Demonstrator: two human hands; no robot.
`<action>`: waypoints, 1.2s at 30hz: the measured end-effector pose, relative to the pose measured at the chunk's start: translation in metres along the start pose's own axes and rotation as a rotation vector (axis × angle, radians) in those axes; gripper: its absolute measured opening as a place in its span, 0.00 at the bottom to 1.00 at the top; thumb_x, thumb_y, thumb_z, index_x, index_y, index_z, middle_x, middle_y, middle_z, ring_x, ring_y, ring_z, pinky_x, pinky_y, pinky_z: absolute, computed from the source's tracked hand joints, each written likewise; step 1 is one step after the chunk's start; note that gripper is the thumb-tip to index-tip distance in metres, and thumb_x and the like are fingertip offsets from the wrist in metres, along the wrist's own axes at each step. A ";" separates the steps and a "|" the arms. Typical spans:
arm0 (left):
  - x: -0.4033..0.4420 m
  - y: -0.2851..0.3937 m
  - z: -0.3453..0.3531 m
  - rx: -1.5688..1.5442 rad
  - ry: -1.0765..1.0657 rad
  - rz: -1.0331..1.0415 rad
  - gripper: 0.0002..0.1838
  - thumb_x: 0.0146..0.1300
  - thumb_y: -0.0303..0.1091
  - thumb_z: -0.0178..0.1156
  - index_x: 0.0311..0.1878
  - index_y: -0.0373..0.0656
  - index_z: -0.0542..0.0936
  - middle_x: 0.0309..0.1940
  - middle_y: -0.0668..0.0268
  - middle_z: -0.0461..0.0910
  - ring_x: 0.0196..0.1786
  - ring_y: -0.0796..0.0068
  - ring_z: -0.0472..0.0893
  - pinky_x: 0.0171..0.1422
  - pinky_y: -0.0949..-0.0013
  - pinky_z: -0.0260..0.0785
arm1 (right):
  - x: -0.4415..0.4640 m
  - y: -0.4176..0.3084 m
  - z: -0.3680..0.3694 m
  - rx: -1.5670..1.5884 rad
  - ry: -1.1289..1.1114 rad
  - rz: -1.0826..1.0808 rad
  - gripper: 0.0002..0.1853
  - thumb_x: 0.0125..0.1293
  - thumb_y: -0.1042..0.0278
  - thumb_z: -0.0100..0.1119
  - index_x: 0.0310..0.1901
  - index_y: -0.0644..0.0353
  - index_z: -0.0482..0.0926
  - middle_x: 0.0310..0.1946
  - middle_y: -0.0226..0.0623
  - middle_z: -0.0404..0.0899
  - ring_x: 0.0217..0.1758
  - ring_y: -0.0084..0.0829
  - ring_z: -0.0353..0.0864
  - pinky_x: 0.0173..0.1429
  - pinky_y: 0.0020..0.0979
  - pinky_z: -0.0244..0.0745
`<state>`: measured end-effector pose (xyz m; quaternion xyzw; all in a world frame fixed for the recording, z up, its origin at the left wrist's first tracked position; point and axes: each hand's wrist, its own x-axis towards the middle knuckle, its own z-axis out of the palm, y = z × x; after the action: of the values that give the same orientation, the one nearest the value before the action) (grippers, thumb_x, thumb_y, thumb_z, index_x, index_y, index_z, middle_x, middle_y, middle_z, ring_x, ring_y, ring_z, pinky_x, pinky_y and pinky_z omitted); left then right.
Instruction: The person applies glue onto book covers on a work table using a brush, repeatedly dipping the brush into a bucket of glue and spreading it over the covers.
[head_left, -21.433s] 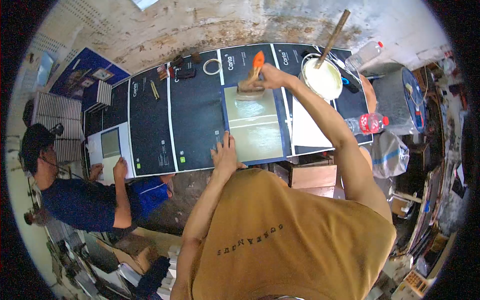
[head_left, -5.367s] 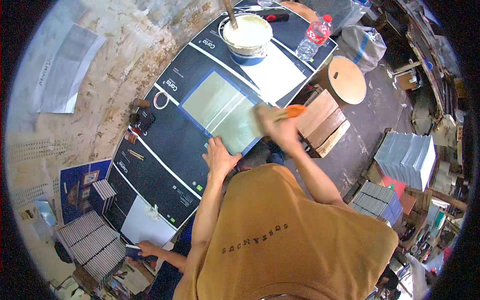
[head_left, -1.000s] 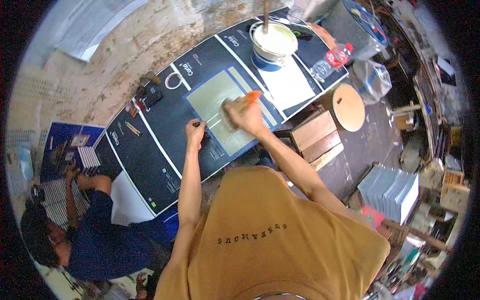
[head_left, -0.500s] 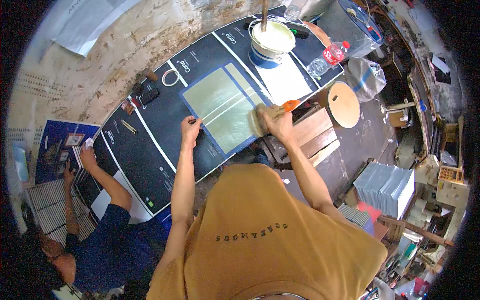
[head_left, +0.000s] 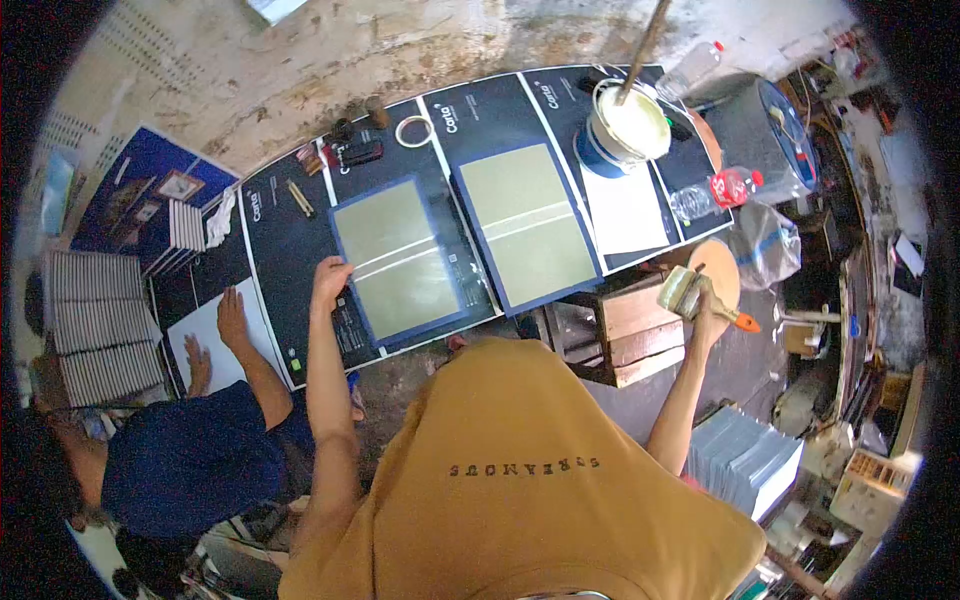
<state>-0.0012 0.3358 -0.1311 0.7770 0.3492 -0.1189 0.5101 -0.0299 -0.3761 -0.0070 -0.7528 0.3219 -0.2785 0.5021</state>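
My right hand (head_left: 711, 314) grips a wide brush (head_left: 684, 292) with an orange-tipped handle, held off the table's front edge at the right. My left hand (head_left: 331, 283) pinches the left edge of a blue-bordered greenish panel (head_left: 393, 295) that lies slightly tilted on the black table (head_left: 290, 240). A second such panel (head_left: 535, 262) lies just to its right, with nothing touching it. White lines cross both panels. The bucket of pale paste (head_left: 632, 126), a stick standing in it, is on the table behind the second panel.
A co-worker's hands (head_left: 232, 318) rest on a white sheet (head_left: 205, 320) at the left. A red-labelled bottle (head_left: 729, 190) lies at the right. A tape roll (head_left: 413, 131) sits near the wall. A wooden box (head_left: 640, 330) and round stool (head_left: 722, 262) stand before the table.
The panel under my left hand has moved left, uncovering the second panel fully. My right hand has lifted the brush off and moved right. The co-worker's hands have moved onto the white sheet.
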 end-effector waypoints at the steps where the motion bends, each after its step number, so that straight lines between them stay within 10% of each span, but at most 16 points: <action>1: 0.004 -0.015 -0.017 0.041 0.011 -0.052 0.22 0.53 0.32 0.67 0.52 0.34 0.80 0.35 0.65 0.83 0.35 0.74 0.80 0.41 0.68 0.73 | -0.002 0.003 0.002 0.035 -0.037 0.001 0.23 0.60 0.65 0.75 0.50 0.71 0.78 0.42 0.40 0.84 0.44 0.30 0.83 0.52 0.34 0.80; 6: 0.052 -0.137 -0.072 0.561 0.193 -0.157 0.31 0.50 0.46 0.71 0.54 0.37 0.81 0.47 0.49 0.85 0.55 0.50 0.84 0.62 0.55 0.75 | 0.012 0.024 0.014 0.324 -0.236 0.135 0.27 0.65 0.69 0.70 0.61 0.71 0.73 0.56 0.43 0.80 0.56 0.32 0.82 0.59 0.35 0.80; 10: 0.016 -0.146 -0.086 0.575 0.746 -0.105 0.25 0.54 0.45 0.69 0.51 0.38 0.83 0.45 0.53 0.87 0.51 0.54 0.85 0.61 0.58 0.75 | 0.037 0.000 0.030 0.482 -0.239 0.396 0.27 0.67 0.52 0.68 0.59 0.63 0.77 0.52 0.36 0.83 0.53 0.31 0.82 0.53 0.30 0.78; 14: -0.004 -0.148 -0.098 0.160 0.719 0.030 0.17 0.60 0.33 0.64 0.51 0.37 0.83 0.37 0.60 0.87 0.41 0.71 0.86 0.49 0.67 0.77 | 0.067 -0.055 0.052 0.698 -0.271 0.521 0.26 0.69 0.50 0.63 0.61 0.59 0.77 0.56 0.36 0.80 0.57 0.32 0.78 0.59 0.33 0.74; 20: -0.062 -0.188 -0.054 -0.640 0.549 0.151 0.16 0.71 0.38 0.60 0.45 0.31 0.83 0.32 0.59 0.85 0.29 0.72 0.83 0.30 0.73 0.74 | 0.125 -0.129 0.108 0.809 -0.501 0.427 0.13 0.74 0.59 0.60 0.53 0.58 0.81 0.41 0.27 0.82 0.35 0.19 0.75 0.33 0.21 0.64; 22: -0.108 -0.176 -0.037 -0.136 0.541 -0.121 0.16 0.69 0.42 0.63 0.46 0.36 0.84 0.28 0.60 0.85 0.26 0.66 0.82 0.29 0.65 0.74 | 0.162 -0.124 0.133 0.928 -0.625 0.191 0.12 0.75 0.62 0.60 0.52 0.60 0.80 0.40 0.28 0.80 0.31 0.18 0.71 0.30 0.20 0.64; 23: -0.099 -0.251 -0.037 0.561 0.667 0.310 0.17 0.69 0.46 0.62 0.40 0.40 0.86 0.22 0.56 0.83 0.23 0.59 0.81 0.31 0.57 0.73 | 0.162 -0.139 0.145 0.812 -0.509 0.128 0.13 0.73 0.61 0.62 0.51 0.61 0.81 0.40 0.29 0.79 0.30 0.19 0.72 0.28 0.20 0.64; 31: -0.268 -0.286 0.113 0.256 0.716 -0.524 0.32 0.73 0.61 0.49 0.29 0.42 0.85 0.21 0.58 0.81 0.27 0.56 0.79 0.37 0.50 0.67 | 0.231 -0.129 0.272 0.013 -0.471 -0.712 0.17 0.69 0.56 0.66 0.40 0.66 0.85 0.27 0.30 0.81 0.26 0.19 0.75 0.31 0.27 0.71; 33: -0.310 -0.284 0.160 0.108 0.701 -0.660 0.31 0.73 0.62 0.48 0.32 0.43 0.84 0.24 0.61 0.81 0.29 0.58 0.79 0.39 0.50 0.67 | 0.198 -0.156 0.275 -0.125 -0.516 -0.650 0.23 0.65 0.49 0.67 0.39 0.68 0.84 0.30 0.52 0.86 0.34 0.45 0.88 0.42 0.43 0.78; 36: -0.353 -0.276 0.217 -0.068 0.641 -0.781 0.29 0.74 0.60 0.49 0.35 0.42 0.84 0.25 0.62 0.80 0.32 0.59 0.78 0.41 0.52 0.67 | 0.211 -0.123 0.310 -0.286 -0.606 -0.691 0.21 0.63 0.52 0.67 0.39 0.67 0.84 0.32 0.54 0.86 0.37 0.48 0.88 0.42 0.42 0.78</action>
<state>-0.4044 0.0618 -0.2344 0.5688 0.7565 -0.0450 0.3195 0.3599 -0.3235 0.0231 -0.9246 -0.0728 -0.1497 0.3428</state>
